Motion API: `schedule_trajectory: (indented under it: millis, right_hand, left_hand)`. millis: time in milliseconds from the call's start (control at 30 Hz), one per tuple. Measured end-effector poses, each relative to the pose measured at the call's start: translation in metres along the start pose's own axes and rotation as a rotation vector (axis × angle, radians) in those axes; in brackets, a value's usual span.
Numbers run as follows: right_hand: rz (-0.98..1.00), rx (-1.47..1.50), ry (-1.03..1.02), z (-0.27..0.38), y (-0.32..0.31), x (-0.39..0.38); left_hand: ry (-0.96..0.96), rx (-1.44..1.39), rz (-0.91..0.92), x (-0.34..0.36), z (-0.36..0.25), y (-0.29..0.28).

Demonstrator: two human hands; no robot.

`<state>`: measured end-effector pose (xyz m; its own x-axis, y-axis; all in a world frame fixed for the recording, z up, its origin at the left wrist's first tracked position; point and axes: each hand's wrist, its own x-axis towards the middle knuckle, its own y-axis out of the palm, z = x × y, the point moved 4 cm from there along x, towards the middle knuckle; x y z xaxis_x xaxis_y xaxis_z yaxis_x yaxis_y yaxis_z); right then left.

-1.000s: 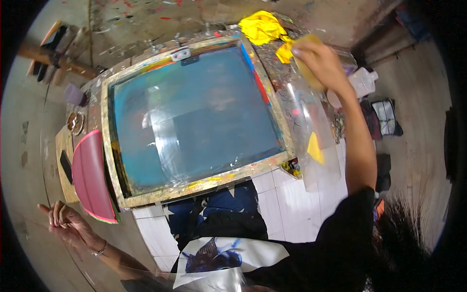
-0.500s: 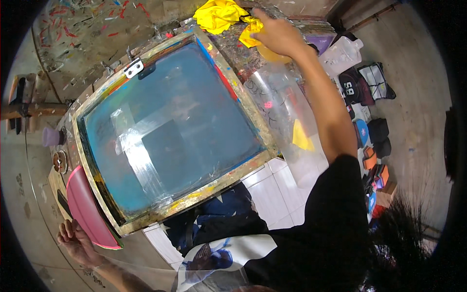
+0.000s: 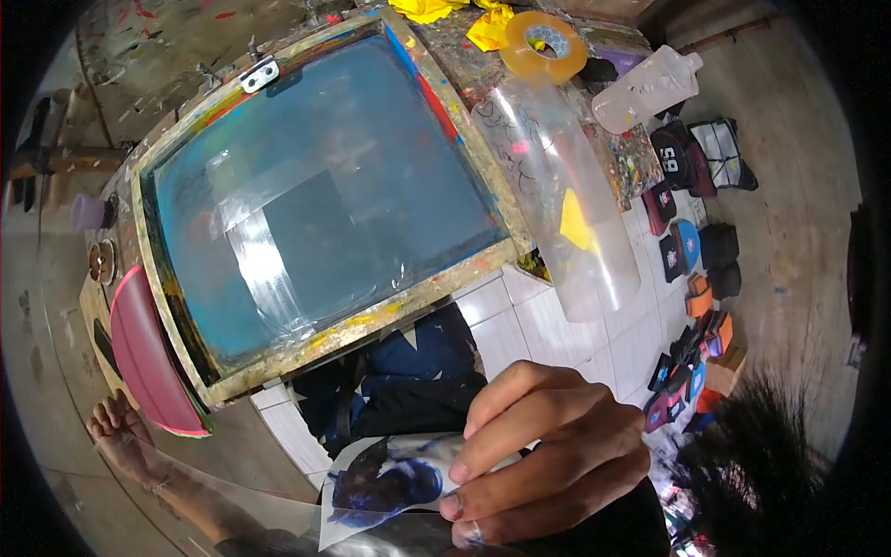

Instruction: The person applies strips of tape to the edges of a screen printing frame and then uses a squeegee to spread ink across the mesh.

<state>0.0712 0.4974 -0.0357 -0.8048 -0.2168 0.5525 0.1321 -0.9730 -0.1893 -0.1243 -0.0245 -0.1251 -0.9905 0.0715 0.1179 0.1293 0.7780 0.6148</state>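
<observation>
In the lower middle, my right hand is close up with its fingers bent inward. Its thumb and whatever it may grip are hidden. Beside its fingertips is a white panel with a dark blue picture, in front of my black shirt. My left hand is at the lower left, fingers curled. From it a strip of clear tape stretches across my forearm toward my right hand. Beyond both hands stands a tilted screen-printing frame with blue mesh. Shiny clear tape covers part of the mesh around a darker rectangle.
A tape roll lies by yellow cloth at the far right corner. A clear plastic sheet hangs over the table edge, and a translucent bottle is beyond it. A pink rounded panel leans left of the frame. Caps and pouches cover the floor.
My right hand has left the tape roll by the yellow cloth and come back near my body. The roll is now uncovered. My left hand has shifted slightly up and left.
</observation>
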Motion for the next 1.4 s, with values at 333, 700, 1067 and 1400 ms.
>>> schedule_trajectory:
  millis: [333,700,1067,1400]
  right_hand:
    - [-0.663,-0.059,0.565,-0.172,-0.037,0.050]
    - [-0.540,-0.433,1.014,-0.328,-0.064,0.066]
    - [-0.536,-0.793,0.778,-0.343,-0.068,0.048]
    - [-0.523,-0.828,0.793,-0.335,-0.072,0.052]
  left_hand:
    - [-0.153,0.685,-0.152,0.078,0.129,0.063]
    - [-0.176,0.963,-0.077,0.148,0.230,0.027]
    - [-0.014,1.189,-0.019,0.149,0.240,0.021]
    - [0.571,1.554,0.434,0.116,0.241,0.091]
